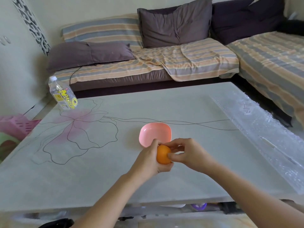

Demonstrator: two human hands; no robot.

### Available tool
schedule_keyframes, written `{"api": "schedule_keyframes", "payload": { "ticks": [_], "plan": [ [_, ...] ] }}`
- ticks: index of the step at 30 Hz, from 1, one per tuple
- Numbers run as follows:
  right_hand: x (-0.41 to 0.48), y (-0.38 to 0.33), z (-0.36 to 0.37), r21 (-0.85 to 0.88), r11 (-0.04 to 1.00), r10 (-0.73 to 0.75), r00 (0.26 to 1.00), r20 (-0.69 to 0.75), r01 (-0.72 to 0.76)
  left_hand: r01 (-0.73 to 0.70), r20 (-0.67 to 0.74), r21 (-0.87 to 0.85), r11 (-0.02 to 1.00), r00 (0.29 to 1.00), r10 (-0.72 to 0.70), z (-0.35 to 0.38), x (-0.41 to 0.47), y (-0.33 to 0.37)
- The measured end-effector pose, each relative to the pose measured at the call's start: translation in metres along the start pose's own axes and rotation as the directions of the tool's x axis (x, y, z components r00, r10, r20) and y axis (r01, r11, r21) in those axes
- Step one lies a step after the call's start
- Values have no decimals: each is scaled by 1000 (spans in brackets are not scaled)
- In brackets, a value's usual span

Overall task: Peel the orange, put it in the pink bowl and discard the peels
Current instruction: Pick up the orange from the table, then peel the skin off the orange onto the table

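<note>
A pale table (98,170), printed with a pink outlined flower, filled the near part of the room. Beyond it stood a corner sofa (148,79) under a striped orange-and-grey cover (197,61), with purple cushions (176,25) against the far wall (82,9). A plastic bottle (63,94) stood at the table's far left corner; bubble wrap (263,134) lay along its right edge. A pink basket (14,125) sat on the floor at left. The light was soft and even.

I see: plastic bottle (63,94), far-left corner of the table (98,162) | bubble wrap (263,129), along right edge | pink basket (15,125), beyond left edge | striped sofa (164,63), behind.
</note>
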State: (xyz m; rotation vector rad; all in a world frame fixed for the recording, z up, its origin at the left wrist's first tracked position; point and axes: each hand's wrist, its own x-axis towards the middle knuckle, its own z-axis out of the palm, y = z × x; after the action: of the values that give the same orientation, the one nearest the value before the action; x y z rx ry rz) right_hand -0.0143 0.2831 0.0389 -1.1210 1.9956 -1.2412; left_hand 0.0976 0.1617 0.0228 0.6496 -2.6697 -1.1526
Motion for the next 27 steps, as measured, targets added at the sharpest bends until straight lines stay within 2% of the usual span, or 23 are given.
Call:
{"api": "schedule_keyframes", "payload": {
  "ticks": [5, 9, 17, 24, 27],
  "plan": [
    [2, 6, 6, -5, 1000, 23, 997, -77, -23, -15, 9, 63, 998, 1000, 15, 3, 7, 2],
    [0, 3, 5, 33, 999, 15, 990, -139, -10, -39, -8, 47, 998, 999, 39, 2, 7, 8],
    [-8, -7, 8, 81, 997, 19, 966, -256, 1, -99, -121, 76, 992, 987, 107, 8, 3, 19],
    [-4, -10, 8, 198, 979, 94, 963, -251, -44, -138, -244, 136, 981, 955, 169, 11, 4, 21],
    [-3, -9, 6, 275, 960, 98, 978, -184, -45, -131, -289, 132, 983, 943, 164, 11, 7, 21]
  ]
}}
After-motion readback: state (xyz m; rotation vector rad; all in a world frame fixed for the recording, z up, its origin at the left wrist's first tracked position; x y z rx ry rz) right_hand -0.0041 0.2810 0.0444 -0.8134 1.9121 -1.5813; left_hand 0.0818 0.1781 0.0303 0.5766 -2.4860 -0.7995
